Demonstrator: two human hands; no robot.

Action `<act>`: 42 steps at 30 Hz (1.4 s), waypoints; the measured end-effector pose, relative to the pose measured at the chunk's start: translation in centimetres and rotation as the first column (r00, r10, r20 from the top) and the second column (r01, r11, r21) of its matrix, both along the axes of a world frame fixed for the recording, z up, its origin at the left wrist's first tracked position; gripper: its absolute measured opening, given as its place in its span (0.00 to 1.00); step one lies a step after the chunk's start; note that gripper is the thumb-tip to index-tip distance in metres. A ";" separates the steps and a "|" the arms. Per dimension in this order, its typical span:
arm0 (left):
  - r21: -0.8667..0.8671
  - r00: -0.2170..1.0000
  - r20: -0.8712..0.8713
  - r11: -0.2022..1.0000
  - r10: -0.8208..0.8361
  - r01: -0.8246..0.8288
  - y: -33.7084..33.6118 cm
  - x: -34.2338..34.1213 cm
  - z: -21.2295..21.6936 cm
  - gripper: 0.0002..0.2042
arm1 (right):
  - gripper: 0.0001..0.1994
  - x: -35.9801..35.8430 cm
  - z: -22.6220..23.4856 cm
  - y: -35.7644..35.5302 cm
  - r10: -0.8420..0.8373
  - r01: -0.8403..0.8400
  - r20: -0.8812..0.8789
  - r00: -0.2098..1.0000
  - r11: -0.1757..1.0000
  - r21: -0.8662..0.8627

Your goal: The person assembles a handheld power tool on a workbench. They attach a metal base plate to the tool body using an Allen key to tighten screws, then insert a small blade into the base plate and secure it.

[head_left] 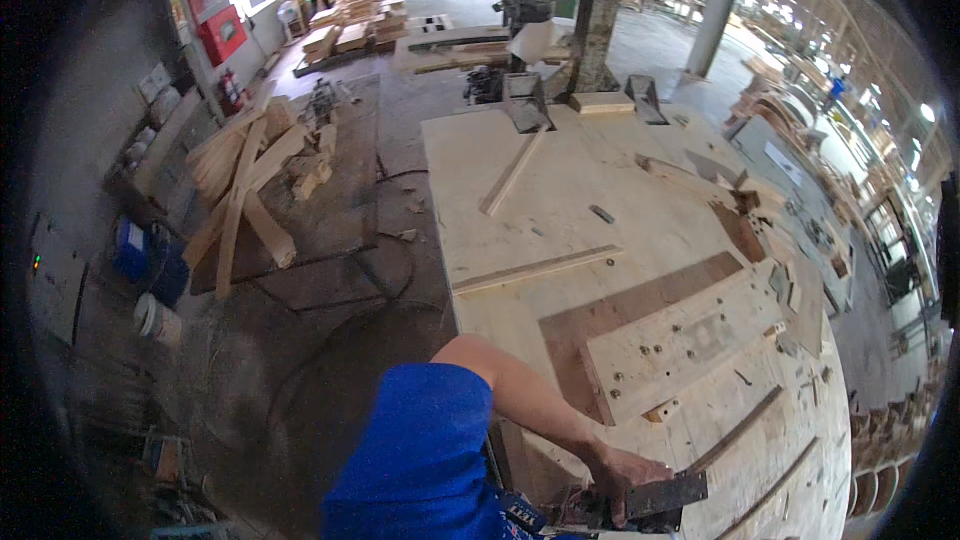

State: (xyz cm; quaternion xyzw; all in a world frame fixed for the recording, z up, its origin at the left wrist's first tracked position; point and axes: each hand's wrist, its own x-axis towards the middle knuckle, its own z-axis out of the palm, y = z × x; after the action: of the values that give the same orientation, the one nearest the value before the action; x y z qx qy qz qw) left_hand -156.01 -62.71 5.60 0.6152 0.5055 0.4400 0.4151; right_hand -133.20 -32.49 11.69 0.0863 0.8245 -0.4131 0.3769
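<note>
My left hand [628, 477] is low in the view, with its bare forearm coming from a blue sleeve [410, 440]. Its fingers are closed at a dark, flat, metal-looking piece [668, 493] near the edge of the pale wooden worktable [470, 190]. What lies under the palm is hidden, and the dark parts left of the hand are too dim to name. A thin wooden strip [735, 428] runs away from the dark piece. My right hand is out of view.
A pale board with bolts and holes [680, 355] lies on the table beyond the hand. Farther off are a long wooden strip [535, 270] and a shorter one [513, 172]. Wood offcuts [245, 170] are heaped at left; a post [600, 20] rises behind the table.
</note>
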 end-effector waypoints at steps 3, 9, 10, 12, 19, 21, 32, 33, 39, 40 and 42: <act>-0.010 0.997 0.054 0.999 0.046 -0.045 1.0 0.4 -1.4 0.61 | 0.11 0.0 0.5 -3.6 -0.437 0.437 -0.044 0.898 0.900 -0.016; 0.085 0.986 0.106 0.987 0.129 -0.139 3.3 1.3 -4.2 0.57 | 0.11 -1.2 0.5 -8.4 -0.758 0.747 -0.080 0.647 0.652 -0.133; 0.098 0.982 0.115 0.982 0.149 -0.161 3.4 1.3 -4.5 0.57 | 0.11 -1.5 0.4 -8.8 -0.775 0.763 -0.084 0.626 0.632 -0.139; 0.131 0.973 0.142 0.971 0.182 -0.201 3.6 1.8 -5.0 0.56 | 0.11 -1.9 0.4 -9.5 -0.797 0.784 -0.100 0.595 0.604 -0.144; 0.217 0.957 0.219 0.946 0.193 -0.240 4.0 6.5 -6.5 0.51 | 0.11 0.4 0.2 -13.3 -0.900 0.878 -0.135 0.414 0.434 -0.202; 0.233 0.938 0.275 0.932 0.210 -0.277 3.9 8.0 -5.4 0.50 | 0.11 2.8 2.3 -12.8 -0.911 0.899 -0.144 0.387 0.408 -0.161; 0.138 0.916 0.185 0.913 0.356 -0.383 4.7 9.7 -4.9 0.55 | 0.15 9.6 -1.2 -14.5 -0.957 0.904 -0.074 0.280 0.288 -0.317; 0.259 0.888 0.245 0.856 0.390 -0.447 3.9 9.5 -4.4 0.39 | 0.15 9.3 -1.2 -15.0 -0.957 0.907 -0.108 0.268 0.289 -0.308; 0.287 0.882 0.188 0.835 0.432 -0.470 2.4 7.1 -5.7 0.42 | 0.17 4.5 -6.3 -18.0 -0.956 0.892 -0.173 0.236 0.284 -0.352; 0.339 0.870 0.188 0.801 0.456 -0.493 2.3 7.2 -5.6 0.39 | 0.18 4.5 -7.0 -18.1 -0.958 0.893 -0.180 0.224 0.276 -0.356; 0.274 0.859 0.192 0.814 0.475 -0.512 1.7 7.4 -5.0 0.40 | 0.19 4.5 -8.3 -18.2 -0.959 0.892 -0.192 0.208 0.266 -0.366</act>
State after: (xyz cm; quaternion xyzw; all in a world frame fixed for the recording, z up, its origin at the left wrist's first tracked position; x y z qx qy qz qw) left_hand -148.63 -60.96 0.57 0.4947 0.5461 0.6423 0.2110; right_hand -128.65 -50.64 3.35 0.4483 0.6211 -0.6338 -0.1074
